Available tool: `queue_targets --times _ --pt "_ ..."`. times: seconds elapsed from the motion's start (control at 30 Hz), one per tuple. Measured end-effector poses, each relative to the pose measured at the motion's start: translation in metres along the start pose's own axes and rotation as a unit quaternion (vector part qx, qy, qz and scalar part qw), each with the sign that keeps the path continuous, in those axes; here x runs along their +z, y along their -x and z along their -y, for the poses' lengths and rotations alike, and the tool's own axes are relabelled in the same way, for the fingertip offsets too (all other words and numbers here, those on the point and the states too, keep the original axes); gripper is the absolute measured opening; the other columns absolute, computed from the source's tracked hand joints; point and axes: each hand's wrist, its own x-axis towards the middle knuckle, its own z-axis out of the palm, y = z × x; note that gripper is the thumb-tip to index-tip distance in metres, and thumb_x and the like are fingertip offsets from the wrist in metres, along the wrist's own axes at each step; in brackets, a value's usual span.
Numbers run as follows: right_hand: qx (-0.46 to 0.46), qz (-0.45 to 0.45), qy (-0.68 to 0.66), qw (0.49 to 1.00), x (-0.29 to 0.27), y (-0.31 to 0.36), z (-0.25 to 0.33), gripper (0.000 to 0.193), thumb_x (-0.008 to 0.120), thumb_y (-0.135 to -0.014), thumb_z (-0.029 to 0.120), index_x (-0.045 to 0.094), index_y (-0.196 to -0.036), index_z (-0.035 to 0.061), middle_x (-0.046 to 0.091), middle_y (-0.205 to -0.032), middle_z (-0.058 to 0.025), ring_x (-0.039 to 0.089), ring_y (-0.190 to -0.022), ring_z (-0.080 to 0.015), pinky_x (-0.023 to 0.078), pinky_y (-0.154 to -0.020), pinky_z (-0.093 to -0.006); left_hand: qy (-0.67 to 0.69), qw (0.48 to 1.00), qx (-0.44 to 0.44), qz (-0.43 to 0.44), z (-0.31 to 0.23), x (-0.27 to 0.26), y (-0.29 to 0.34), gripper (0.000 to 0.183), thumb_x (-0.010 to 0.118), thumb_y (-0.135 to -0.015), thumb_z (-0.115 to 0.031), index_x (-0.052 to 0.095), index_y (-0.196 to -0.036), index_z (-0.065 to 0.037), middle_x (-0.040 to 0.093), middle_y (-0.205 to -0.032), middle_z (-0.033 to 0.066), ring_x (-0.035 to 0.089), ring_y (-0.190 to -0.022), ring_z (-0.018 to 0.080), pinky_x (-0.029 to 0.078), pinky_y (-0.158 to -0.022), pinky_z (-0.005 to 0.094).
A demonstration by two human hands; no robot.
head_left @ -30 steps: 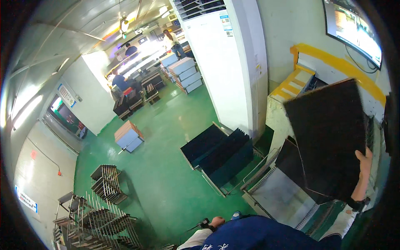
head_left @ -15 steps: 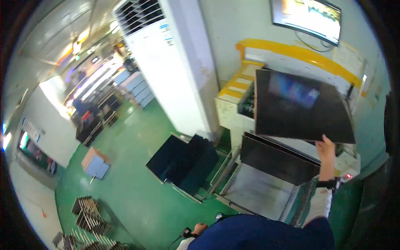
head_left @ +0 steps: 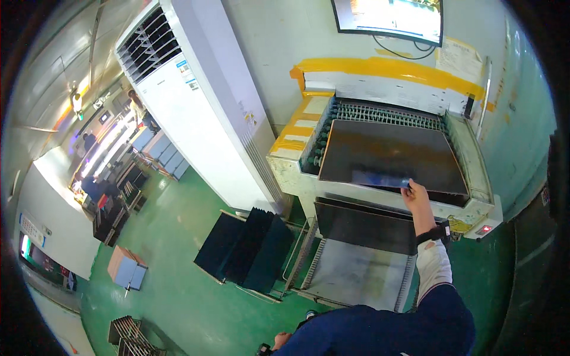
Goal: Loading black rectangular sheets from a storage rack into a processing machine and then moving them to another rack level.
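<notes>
A flat dark panel (head_left: 392, 154) with a shiny face lies over the roller bed (head_left: 386, 113) of a white machine. Its near edge is pinched by my right hand (head_left: 415, 197), the arm stretched forward. Just below that hand, more dark panels (head_left: 362, 225) stand leaning in a slotted rack (head_left: 362, 270) with a pale base. My left hand (head_left: 281, 340) hangs low beside my body at the bottom edge. Its fingers are mostly hidden, so I cannot make out whether it holds anything.
Another rack of dark panels (head_left: 243, 249) stands on the green floor (head_left: 172, 237) to the left. A tall white air conditioner (head_left: 202, 113) rises behind it. Above the machine hangs a screen (head_left: 389, 18). Wire racks (head_left: 127, 335) sit lower left; a person (head_left: 142, 110) is far back.
The dark panel has moved down and left in the picture, from being held raised and tilted to lying over the rollers. My right hand stays on its near edge. The view has shifted right.
</notes>
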Motion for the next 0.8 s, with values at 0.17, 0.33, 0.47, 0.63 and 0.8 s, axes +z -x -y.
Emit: queue_targets --times 0.17,0.33,0.47,0.63,0.8 --pt "-0.014 -0.001 0.025 1.0 0.009 -0.012 0.014 0.014 0.058 -0.086 0.013 0.054 -0.095 0.002 0.058 -0.09 -0.0103 0.057 -0.08 -0.023 0.051 -0.077 -0.0349 0.01 0.999 -0.003 0.038 0.019 0.017 -0.033 0.036 0.063 -0.072 -0.036 0.068 -0.092 -0.006 0.067 -0.09 0.013 0.063 -0.085 0.0258 0.049 -0.077 0.0362" --pt "0.11 0.058 0.155 0.98 0.014 0.002 0.028 0.022 0.056 -0.087 0.018 0.056 -0.096 -0.0021 0.063 -0.093 -0.0149 0.063 -0.076 -0.0232 0.053 -0.063 -0.0303 -0.039 0.999 -0.023 -0.011 0.052 0.036 -0.069 0.037 0.064 -0.071 -0.038 0.069 -0.091 -0.007 0.068 -0.088 0.0112 0.064 -0.084 0.0255 0.05 -0.077 0.0367" --pt "0.069 0.109 0.276 0.952 0.032 0.015 0.027 0.024 0.055 -0.087 0.022 0.059 -0.093 -0.0013 0.065 -0.091 -0.0132 0.064 -0.081 -0.0209 0.052 -0.06 -0.0265 -0.128 0.991 0.01 -0.029 0.098 0.054 -0.111 0.04 0.062 -0.071 -0.042 0.069 -0.094 -0.01 0.067 -0.089 0.0119 0.064 -0.084 0.0285 0.049 -0.078 0.038" --pt "-0.241 0.052 0.582 0.775 0.02 -0.014 0.024 0.028 0.059 -0.082 0.025 0.06 -0.103 0.0068 0.065 -0.096 -0.0106 0.063 -0.084 -0.0267 0.05 -0.068 -0.0328 -0.097 0.995 0.008 0.017 0.083 0.049 -0.113 0.04 0.06 -0.073 -0.043 0.069 -0.094 -0.009 0.068 -0.087 0.0122 0.064 -0.083 0.0298 0.049 -0.077 0.0378" --pt "-0.405 0.027 0.798 0.446 0.03 0.001 0.0 0.037 0.061 -0.078 0.025 0.059 -0.114 0.0176 0.056 -0.119 -0.0096 0.049 -0.111 -0.0325 0.038 -0.092 -0.0468 -0.06 0.998 -0.014 -0.003 0.085 0.048 -0.106 0.038 0.061 -0.073 -0.038 0.068 -0.093 -0.007 0.068 -0.086 0.0127 0.064 -0.082 0.0272 0.05 -0.076 0.0362"
